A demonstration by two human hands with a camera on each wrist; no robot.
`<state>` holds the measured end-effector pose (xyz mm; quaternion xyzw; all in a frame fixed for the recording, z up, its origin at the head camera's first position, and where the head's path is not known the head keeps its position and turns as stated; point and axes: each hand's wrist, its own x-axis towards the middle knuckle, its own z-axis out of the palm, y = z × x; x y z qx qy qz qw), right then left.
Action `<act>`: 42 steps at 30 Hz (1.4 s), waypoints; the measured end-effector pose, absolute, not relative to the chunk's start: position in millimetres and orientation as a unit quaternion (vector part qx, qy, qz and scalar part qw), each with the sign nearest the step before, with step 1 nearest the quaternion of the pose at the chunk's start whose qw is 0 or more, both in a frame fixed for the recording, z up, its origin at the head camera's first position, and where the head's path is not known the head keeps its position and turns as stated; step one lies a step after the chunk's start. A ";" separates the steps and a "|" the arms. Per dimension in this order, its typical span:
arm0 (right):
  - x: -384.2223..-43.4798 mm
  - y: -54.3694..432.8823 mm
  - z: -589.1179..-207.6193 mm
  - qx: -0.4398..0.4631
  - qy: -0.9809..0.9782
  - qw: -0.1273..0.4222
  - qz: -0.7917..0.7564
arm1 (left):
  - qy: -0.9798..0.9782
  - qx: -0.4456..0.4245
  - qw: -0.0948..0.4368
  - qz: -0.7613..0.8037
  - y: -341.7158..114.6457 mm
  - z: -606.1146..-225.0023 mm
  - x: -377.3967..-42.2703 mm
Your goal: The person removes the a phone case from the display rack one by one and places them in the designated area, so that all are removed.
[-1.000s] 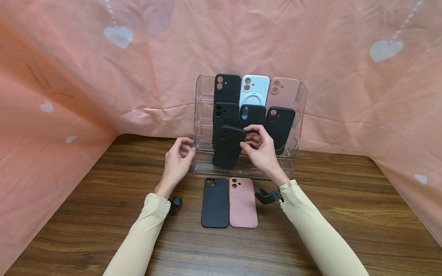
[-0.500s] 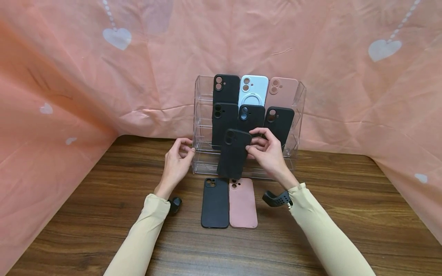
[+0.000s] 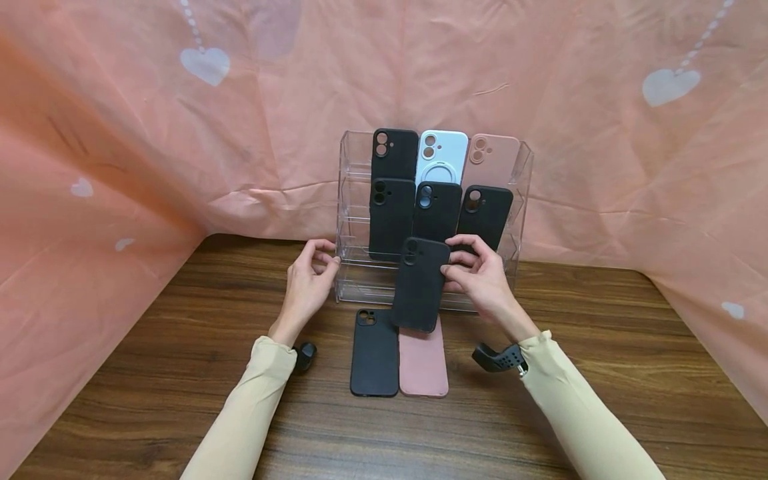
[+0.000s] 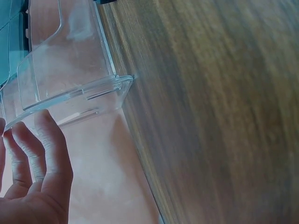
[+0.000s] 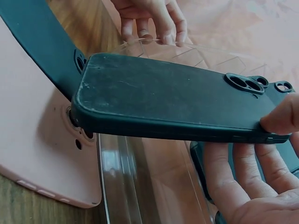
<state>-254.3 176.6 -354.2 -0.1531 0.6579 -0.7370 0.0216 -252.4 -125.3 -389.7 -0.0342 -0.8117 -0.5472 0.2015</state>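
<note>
My right hand [image 3: 480,277] pinches a black phone case [image 3: 422,287] by its right edge, thumb on the back face and fingers beneath, as the right wrist view shows. The case [image 5: 159,95] tilts in front of the clear acrylic rack [image 3: 354,291], overlapping the top of a pink phone case [image 3: 423,367] that lies on the table. Beside that lies another black phone case [image 3: 375,360]. At the rack's left side, my left hand [image 3: 309,280] holds its edge between thumb and fingertips. In the left wrist view, the fingers [image 4: 53,149] reach the clear side panel [image 4: 70,95].
Upper tiers of the rack hold a black case [image 3: 394,153], a white case [image 3: 443,150] with a ring, and a pink case [image 3: 495,160]. Several black cases [image 3: 437,213] stand below them. A pink curtain [image 3: 288,133] hangs behind the wooden table [image 3: 600,333].
My right hand has drawn the black case out of the rack's lower tier, forward and to the right, over the pink case. The left hand stays at the rack's side.
</note>
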 end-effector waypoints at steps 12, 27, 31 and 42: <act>-242.6 193.6 -357.6 -0.146 0.655 0.056 -0.739 | -0.811 -0.035 0.194 -0.551 -124.6 -390.5 -253.7; -232.0 226.3 -360.3 -0.169 0.660 0.102 -0.724 | -0.812 -0.031 0.200 -0.547 -124.6 -389.6 -253.9; -228.6 235.1 -359.7 -0.169 0.668 0.104 -0.717 | -0.812 -0.030 0.199 -0.548 -125.1 -389.4 -254.4; -217.7 249.6 -364.4 -0.161 0.677 0.115 -0.709 | -0.814 -0.027 0.195 -0.546 -125.7 -389.2 -253.6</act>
